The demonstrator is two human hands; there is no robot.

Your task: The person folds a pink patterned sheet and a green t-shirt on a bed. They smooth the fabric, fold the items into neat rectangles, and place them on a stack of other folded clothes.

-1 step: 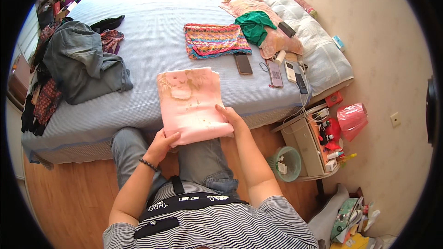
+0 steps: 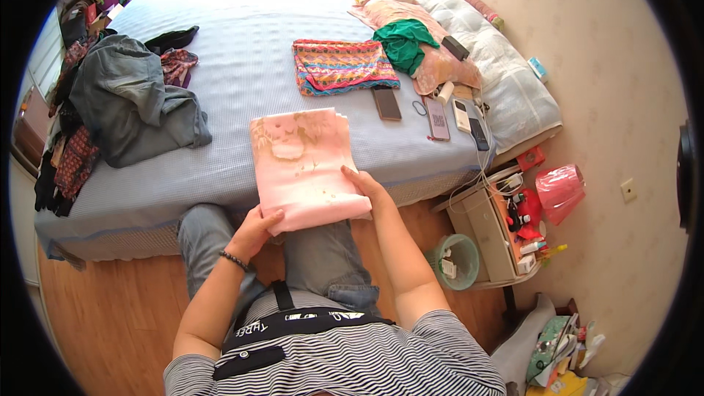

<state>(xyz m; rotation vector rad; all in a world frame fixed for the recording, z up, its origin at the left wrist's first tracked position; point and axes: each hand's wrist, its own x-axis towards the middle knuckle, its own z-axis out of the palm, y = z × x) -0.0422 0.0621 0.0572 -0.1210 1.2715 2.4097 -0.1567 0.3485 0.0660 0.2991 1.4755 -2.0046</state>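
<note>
A folded pink cloth point(image 2: 304, 176) with a gold-brown floral print lies partly on the near edge of the bed and reaches out over my knees. My left hand point(image 2: 254, 231) grips its lower left corner, thumb on top and the other fingers hidden beneath. At its right side my right hand point(image 2: 361, 185) is closed on the folded edge. Beyond it a folded cloth with colourful zigzag bands point(image 2: 345, 67) lies flat on the bed. Beside that cloth is a crumpled green garment point(image 2: 405, 44).
Blue-grey jeans point(image 2: 136, 103) top a heap of dark clothes on the bed's point(image 2: 227, 44) left. Phones, including a dark one point(image 2: 386, 103), lie at the right. A green bin point(image 2: 456, 260) stands by a small cabinet point(image 2: 480, 231). Cables point(image 2: 480, 169) hang off the bed's corner.
</note>
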